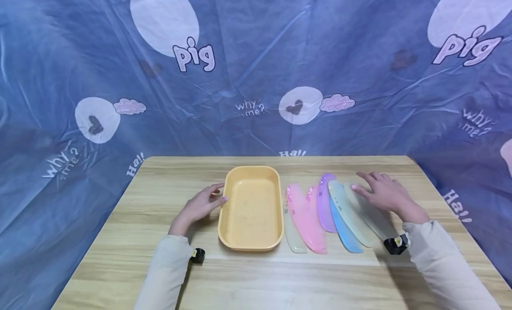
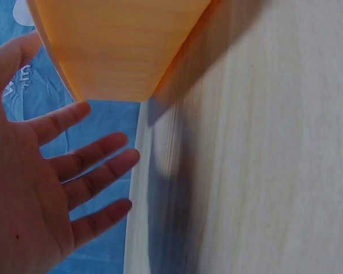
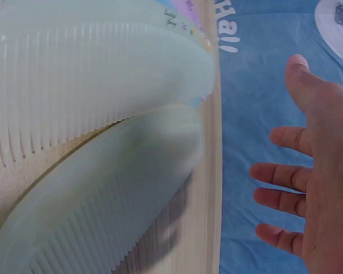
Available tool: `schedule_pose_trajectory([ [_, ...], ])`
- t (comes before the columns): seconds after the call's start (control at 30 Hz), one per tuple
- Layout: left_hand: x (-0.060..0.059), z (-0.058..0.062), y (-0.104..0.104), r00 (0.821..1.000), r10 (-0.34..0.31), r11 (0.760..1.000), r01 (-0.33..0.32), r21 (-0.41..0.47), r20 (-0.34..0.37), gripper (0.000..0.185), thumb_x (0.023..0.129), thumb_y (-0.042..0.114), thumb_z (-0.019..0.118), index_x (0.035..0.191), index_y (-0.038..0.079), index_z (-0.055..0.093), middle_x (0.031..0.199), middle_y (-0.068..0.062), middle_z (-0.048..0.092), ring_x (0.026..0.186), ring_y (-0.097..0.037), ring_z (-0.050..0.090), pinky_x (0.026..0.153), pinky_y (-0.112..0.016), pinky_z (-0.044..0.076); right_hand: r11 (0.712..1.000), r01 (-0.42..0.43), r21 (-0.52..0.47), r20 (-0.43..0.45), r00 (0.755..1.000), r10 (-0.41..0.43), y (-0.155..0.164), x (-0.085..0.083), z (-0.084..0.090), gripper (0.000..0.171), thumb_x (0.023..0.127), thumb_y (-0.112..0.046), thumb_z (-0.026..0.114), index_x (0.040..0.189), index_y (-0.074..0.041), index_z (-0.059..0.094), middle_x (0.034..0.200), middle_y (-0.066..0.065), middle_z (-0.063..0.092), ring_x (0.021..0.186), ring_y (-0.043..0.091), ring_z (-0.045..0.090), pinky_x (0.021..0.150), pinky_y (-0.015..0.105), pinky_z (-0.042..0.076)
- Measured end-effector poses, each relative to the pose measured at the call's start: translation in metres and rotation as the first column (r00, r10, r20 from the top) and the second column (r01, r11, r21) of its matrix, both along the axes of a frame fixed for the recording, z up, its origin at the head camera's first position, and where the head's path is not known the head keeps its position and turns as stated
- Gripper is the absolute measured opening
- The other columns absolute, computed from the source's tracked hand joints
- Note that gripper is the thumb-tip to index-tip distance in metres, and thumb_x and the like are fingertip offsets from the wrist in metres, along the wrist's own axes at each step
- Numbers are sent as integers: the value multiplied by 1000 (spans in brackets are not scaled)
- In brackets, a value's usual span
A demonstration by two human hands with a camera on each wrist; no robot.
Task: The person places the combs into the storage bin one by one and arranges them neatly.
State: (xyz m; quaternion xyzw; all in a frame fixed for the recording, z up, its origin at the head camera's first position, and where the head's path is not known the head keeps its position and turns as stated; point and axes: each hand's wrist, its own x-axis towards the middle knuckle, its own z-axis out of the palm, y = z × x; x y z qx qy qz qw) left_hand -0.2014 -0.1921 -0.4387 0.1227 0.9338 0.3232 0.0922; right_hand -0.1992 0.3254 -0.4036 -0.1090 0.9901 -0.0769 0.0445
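At the left long side of a yellow plastic tray [image 1: 251, 212], my left hand [image 1: 200, 205] touches the rim with thumb and index finger. The other fingers [image 2: 97, 180] are spread and fairly straight in the left wrist view. My right hand [image 1: 386, 192] hovers over the right end of a row of combs, holding nothing. Nearest to it is a pale green comb [image 1: 374, 216], partly hidden under the hand. Beside that lie another pale green comb [image 3: 103, 80], a blue comb [image 1: 347, 239], a purple comb [image 1: 326, 208], overlapping pink combs [image 1: 305, 219] and a pale comb [image 1: 294, 236].
The light wood table [image 1: 256, 283] ends at a back edge just behind the tray and combs. A blue printed cloth [image 1: 248, 70] hangs behind and at both sides. Each wrist wears a small black camera [image 1: 396, 244].
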Motion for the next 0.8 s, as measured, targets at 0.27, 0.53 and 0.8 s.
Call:
schedule_pose_trajectory([
  [0.27, -2, -3, 3, 1000, -7, 989, 4, 148, 16, 56, 92, 36, 62, 139, 8, 49, 105, -6, 59, 97, -20, 58, 86, -36, 47, 1000, -19, 3, -9, 1000, 19, -3, -2, -6, 71, 95, -59, 44, 144, -7, 41, 136, 31, 46, 120, 54, 41, 92, 73, 33],
  [0.53, -1, -5, -4, 988, -89, 959, 51, 278, 125, 64, 88, 23, 67, 142, 1, 40, 115, -13, 54, 96, -18, 54, 85, -32, 44, 996, -60, -59, -16, 998, 59, -4, -4, -11, 73, 90, -56, 57, 139, -3, 48, 118, 26, 58, 106, 44, 51, 81, 59, 45],
  [0.8, 4, -5, -7, 982, -111, 947, 58, 316, 153, 67, 87, 20, 68, 144, 2, 39, 117, -14, 53, 94, -17, 54, 83, -30, 44, 990, -71, -123, 32, 997, 76, -8, -11, -18, 78, 83, -54, 67, 137, 0, 49, 113, 25, 58, 101, 39, 52, 78, 53, 46],
])
